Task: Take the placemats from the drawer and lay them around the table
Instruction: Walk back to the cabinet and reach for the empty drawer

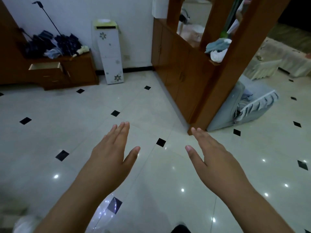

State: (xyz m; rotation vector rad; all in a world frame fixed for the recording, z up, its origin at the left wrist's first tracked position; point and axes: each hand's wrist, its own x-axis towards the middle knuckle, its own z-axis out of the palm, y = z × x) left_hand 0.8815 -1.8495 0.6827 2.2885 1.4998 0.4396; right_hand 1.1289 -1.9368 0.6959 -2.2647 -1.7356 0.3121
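Left hand: the left hand (111,153) is hovering palm down over the tiled floor (84,105), well apart from the drawer (45,66) and to the right of it. Its fingers are lying straight and close together, the thumb spreading aside, and it is holding nothing.
Right hand: the right hand (217,157) is hanging further to the right of the drawer, its fingers flat, its thumb spread and nothing in it.
Why the hands are so: both are probably being kept free and ready to reach into the drawer, since nothing is being carried yet.
Drawer: it is standing open at the top of the low wooden cabinet (79,71), its pale inner wall showing. That looks like an opening left for the fetching.
Placemats: none are showing anywhere. Any that are there would be lying inside the drawer, below its front edge, which is hiding the contents from this angle.
Table: no table is appearing in view, so where the mats are going cannot be told.
Above the drawer: dark folded umbrellas (64,42) and pale cloths are crowding the cabinet top.
Right of the drawer: a narrow white stand (110,52) with flower prints is leaning against the wall, and further right a wooden partition (185,73) is blocking most of the room behind it.
Hard to make out: near the bottom edge, far below the drawer, a pale blur and a dark shape are being cut off, and I cannot tell what they are.
Stage: the fetching is seemingly only beginning.
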